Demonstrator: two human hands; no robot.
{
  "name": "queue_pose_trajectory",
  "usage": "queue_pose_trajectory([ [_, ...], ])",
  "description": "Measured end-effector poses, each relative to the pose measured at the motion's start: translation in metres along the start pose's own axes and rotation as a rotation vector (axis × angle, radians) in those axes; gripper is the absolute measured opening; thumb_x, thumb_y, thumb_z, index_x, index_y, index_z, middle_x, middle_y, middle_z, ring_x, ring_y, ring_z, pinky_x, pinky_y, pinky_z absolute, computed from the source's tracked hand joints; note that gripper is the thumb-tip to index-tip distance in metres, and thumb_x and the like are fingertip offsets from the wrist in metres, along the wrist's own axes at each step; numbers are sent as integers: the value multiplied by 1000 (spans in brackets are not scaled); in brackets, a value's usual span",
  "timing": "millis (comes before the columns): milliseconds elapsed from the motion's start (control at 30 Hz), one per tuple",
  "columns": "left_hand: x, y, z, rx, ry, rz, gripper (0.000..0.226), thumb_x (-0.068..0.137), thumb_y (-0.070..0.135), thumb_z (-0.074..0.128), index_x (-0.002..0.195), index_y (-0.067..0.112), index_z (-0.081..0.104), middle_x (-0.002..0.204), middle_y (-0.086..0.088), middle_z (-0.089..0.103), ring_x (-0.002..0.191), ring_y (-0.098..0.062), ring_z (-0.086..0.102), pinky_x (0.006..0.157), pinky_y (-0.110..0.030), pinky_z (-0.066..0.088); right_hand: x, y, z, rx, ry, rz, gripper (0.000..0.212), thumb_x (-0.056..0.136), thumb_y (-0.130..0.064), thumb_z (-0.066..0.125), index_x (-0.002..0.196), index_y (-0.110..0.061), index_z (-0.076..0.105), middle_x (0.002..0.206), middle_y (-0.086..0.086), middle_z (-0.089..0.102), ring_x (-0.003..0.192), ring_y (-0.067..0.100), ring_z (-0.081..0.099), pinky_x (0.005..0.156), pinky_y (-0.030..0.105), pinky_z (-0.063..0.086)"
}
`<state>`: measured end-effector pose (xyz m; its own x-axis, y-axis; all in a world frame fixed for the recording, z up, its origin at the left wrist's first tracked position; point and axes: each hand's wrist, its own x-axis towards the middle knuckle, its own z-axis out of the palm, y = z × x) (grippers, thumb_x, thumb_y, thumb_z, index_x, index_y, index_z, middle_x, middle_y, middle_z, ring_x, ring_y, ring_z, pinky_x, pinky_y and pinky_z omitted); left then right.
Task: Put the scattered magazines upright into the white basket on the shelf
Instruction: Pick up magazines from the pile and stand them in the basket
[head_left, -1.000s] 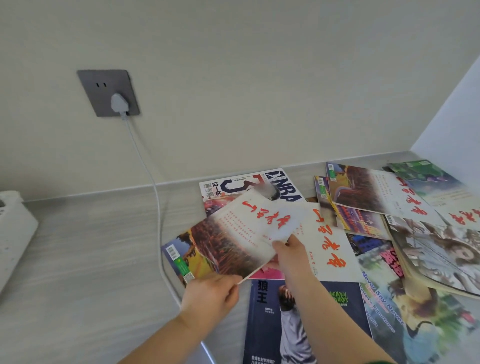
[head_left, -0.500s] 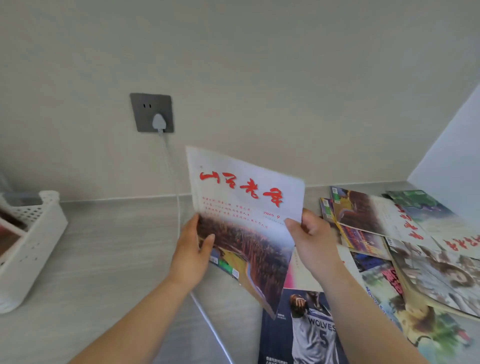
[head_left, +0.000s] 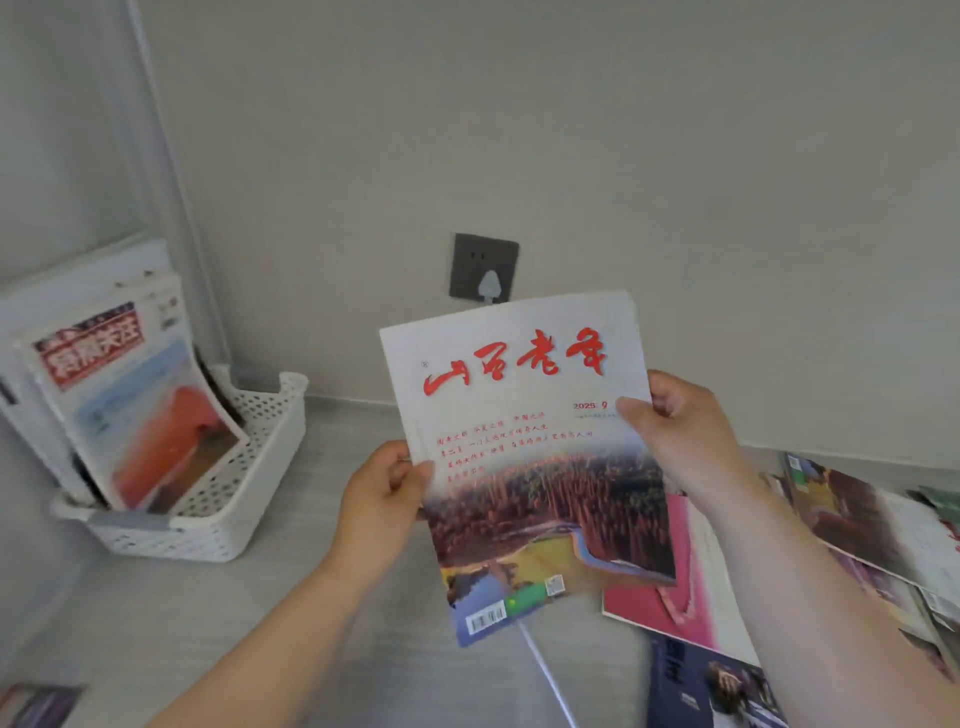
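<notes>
Lifted upright now, magazine (head_left: 524, 447) hides both hands' fingers (thumbs show).

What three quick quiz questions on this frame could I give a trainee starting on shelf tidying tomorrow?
1. True or false: both the left hand and the right hand grip the magazine with red title script.
2. Where is the white basket? A) left of the held magazine B) right of it C) behind the camera
3. Fill in: the magazines in the basket stand ____ rather than flat.

Key: 1 true; 2 A; 3 upright, leaning slightly.
</notes>
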<state>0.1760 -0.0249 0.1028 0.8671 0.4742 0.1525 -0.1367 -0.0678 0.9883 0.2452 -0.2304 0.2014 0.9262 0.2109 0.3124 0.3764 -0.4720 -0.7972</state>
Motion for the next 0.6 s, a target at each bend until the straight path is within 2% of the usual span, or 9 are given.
queue_pose_trajectory([
  [100, 0, 15, -44, -17, 112, 55, 32, 85, -1, 51, 73, 28, 56, 62, 20, 66, 51, 7, 60, 41, -9, 46, 21, -24, 40, -66, 13, -91, 20, 83, -1, 52, 93, -6, 68, 85, 4, 62, 78, 14, 54, 54, 9, 36],
  [133, 1, 20, -60, -8, 172, 83, 33, 84, -2, 53, 72, 29, 59, 58, 22, 67, 49, 8, 58, 42, -8, 45, 28, -35, 53, -94, 21, -117, 17, 83, -3, 54, 91, -5, 69, 80, 7, 60, 77, 17, 52, 55, 11, 35],
  [233, 5, 34, -109, 10, 369, 191, 34, 80, -4, 58, 83, 29, 64, 83, 14, 66, 56, 15, 56, 56, -3, 46, 48, -69, 95, -19, 8, -162, 10, 79, -3, 60, 79, -6, 69, 63, 6, 58, 56, 9, 45, 47, 5, 34],
  [300, 8, 39, -140, 23, 458, 230, 32, 79, -3, 59, 90, 27, 62, 92, 8, 64, 60, 12, 56, 61, -5, 48, 60, -90, 128, 49, -41, -166, 10, 78, -2, 61, 84, 1, 69, 74, 9, 65, 57, 4, 50, 50, 5, 37],
  [367, 12, 42, -168, 19, 511, 245, 30, 79, -3, 60, 92, 24, 63, 90, 1, 65, 52, 16, 52, 55, -2, 45, 71, -107, 161, 92, -74, -154, 16, 78, -4, 62, 84, 10, 66, 86, 24, 69, 65, 10, 53, 59, 23, 45],
  [400, 14, 42, -182, 28, 527, 255, 28, 79, -3, 59, 92, 22, 65, 82, 3, 67, 48, 16, 50, 51, 0, 43, 76, -115, 177, 118, -78, -140, 20, 78, -5, 63, 85, 14, 63, 90, 30, 68, 68, 16, 51, 63, 33, 45],
  [433, 15, 41, -195, 33, 533, 258, 28, 79, -2, 59, 89, 22, 67, 68, 10, 68, 45, 14, 49, 48, -1, 41, 82, -121, 191, 136, -79, -131, 22, 78, -6, 63, 85, 15, 62, 90, 32, 67, 70, 18, 50, 65, 35, 43],
  [500, 16, 38, -217, 34, 535, 246, 36, 80, 1, 59, 75, 35, 69, 52, 25, 64, 45, 12, 50, 49, -4, 43, 92, -133, 218, 153, -91, -126, 16, 77, -7, 63, 86, 7, 64, 83, 22, 66, 73, 20, 52, 64, 29, 42],
  [600, 21, 32, -233, 5, 552, 252, 47, 79, 2, 61, 64, 45, 67, 75, 34, 63, 61, 16, 58, 63, -3, 49, 103, -145, 249, 208, -105, -102, 16, 77, -7, 63, 91, -1, 66, 82, 8, 61, 77, 22, 55, 71, 34, 47],
])
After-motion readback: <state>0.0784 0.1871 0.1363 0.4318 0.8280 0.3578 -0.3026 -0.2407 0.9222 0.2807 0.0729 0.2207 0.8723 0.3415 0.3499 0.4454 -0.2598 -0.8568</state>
